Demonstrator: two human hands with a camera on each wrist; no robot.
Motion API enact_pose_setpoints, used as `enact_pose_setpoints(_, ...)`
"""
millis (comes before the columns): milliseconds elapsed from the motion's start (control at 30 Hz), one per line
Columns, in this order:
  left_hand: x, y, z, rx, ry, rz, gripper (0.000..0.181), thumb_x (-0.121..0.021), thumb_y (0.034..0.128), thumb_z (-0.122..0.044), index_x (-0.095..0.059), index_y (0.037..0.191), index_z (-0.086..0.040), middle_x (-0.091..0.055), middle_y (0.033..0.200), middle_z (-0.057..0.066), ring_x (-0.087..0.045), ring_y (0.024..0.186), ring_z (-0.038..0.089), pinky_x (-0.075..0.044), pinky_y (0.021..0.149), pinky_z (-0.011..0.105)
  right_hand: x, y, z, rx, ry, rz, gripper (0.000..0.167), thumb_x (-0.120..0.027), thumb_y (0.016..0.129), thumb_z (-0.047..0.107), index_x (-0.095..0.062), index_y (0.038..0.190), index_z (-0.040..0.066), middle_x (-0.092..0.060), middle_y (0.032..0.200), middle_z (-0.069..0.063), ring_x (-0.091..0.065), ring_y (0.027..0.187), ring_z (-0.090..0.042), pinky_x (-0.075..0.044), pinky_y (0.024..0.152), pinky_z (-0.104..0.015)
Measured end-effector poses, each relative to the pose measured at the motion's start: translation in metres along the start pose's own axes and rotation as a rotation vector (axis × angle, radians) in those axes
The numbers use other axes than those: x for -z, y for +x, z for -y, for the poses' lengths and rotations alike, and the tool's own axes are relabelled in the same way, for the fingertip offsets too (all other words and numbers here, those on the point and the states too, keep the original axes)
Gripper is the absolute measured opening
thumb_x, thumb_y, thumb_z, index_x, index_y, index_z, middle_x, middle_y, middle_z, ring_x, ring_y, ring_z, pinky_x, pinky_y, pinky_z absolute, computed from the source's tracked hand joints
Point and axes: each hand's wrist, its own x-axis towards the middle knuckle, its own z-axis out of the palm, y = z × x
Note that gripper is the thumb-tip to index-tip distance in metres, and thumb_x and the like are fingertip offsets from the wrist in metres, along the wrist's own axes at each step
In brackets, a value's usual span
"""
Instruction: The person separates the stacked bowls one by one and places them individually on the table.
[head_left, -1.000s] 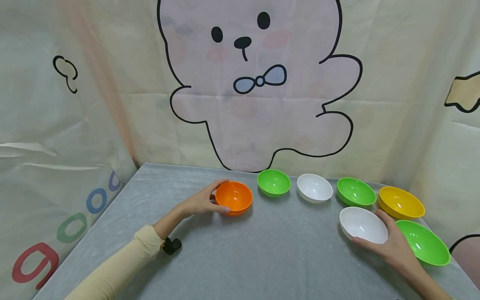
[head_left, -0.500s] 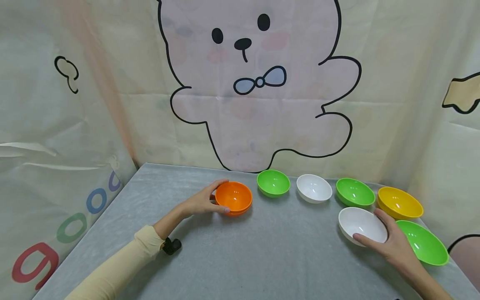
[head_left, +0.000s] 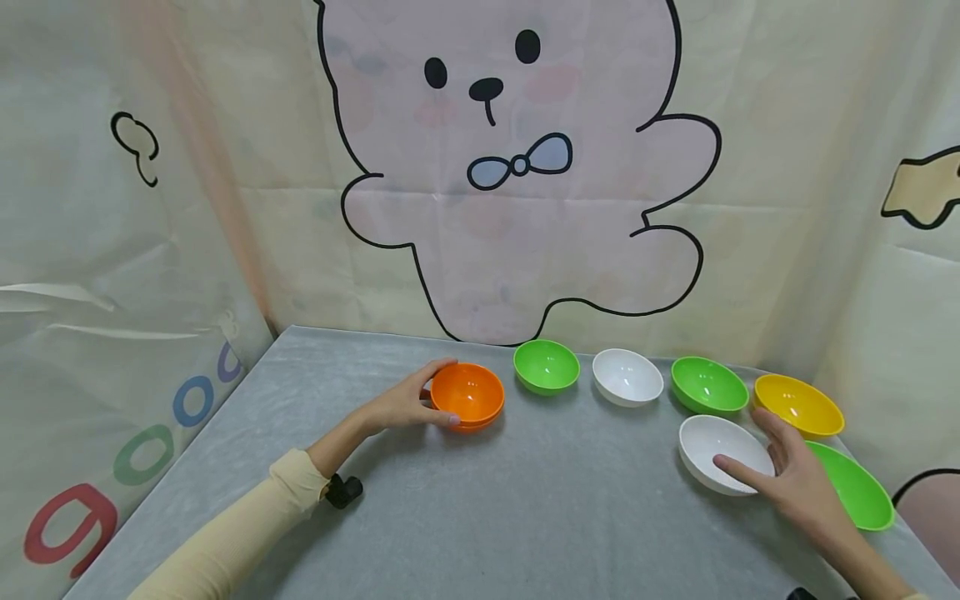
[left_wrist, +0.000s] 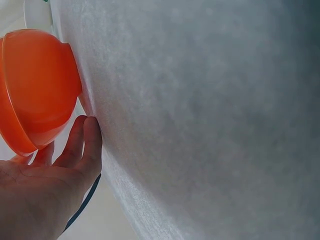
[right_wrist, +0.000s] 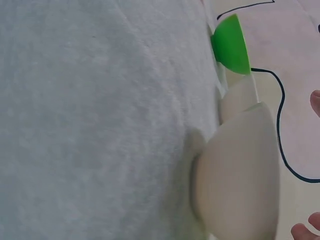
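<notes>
Two nested orange bowls stand on the grey cloth, left of the row's far green bowl. My left hand holds them at their left side, thumb along the near side and fingers behind. In the left wrist view, the orange bowls hide part of the fingers. On the right, a white bowl sits upright on the cloth. My right hand is spread over its right side, with the thumb above the rim. In the right wrist view, fingertips show apart from the white bowl.
Along the back stand a green bowl, another white bowl, a second green bowl and a yellow bowl. A larger green bowl is right beside my right hand. A printed curtain hangs behind the table.
My right hand has loosened from the white bowl and lifted slightly to the right; the bowl now rests flat. The left hand and orange bowls have stayed put.
</notes>
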Motion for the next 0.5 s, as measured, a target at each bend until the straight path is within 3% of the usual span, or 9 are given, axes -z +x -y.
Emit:
enact_pose_setpoints(300, 0.0, -0.001, 0.0, 0.011, 0.007, -0.004, 0.093, -0.082, 0.0867, -0.028, -0.027, 0.16, -0.012, -0.035, 0.156, 0.01, -0.045, 0.132, 0.03, -0.043, 0.106, 0.045, 0.002, 0.007, 0.011, 0.044, 0.066, -0.003, 0.092, -0.079, 0.091, 0.011, -0.017, 0.157, -0.008, -0.025, 0.156, -0.036, -0.019, 0.15, -0.021, -0.019, 0.102, -0.003)
enact_pose_setpoints(500, 0.001, 0.0, 0.001, 0.004, 0.008, 0.001, 0.095, -0.083, 0.0861, -0.03, -0.026, 0.16, -0.011, -0.035, 0.157, 0.01, -0.046, 0.131, 0.03, -0.043, 0.105, 0.045, -0.002, 0.016, 0.025, 0.057, 0.081, 0.019, 0.086, -0.077, 0.093, 0.012, -0.022, 0.156, -0.007, -0.029, 0.154, -0.035, -0.027, 0.148, -0.02, -0.028, 0.099, -0.005)
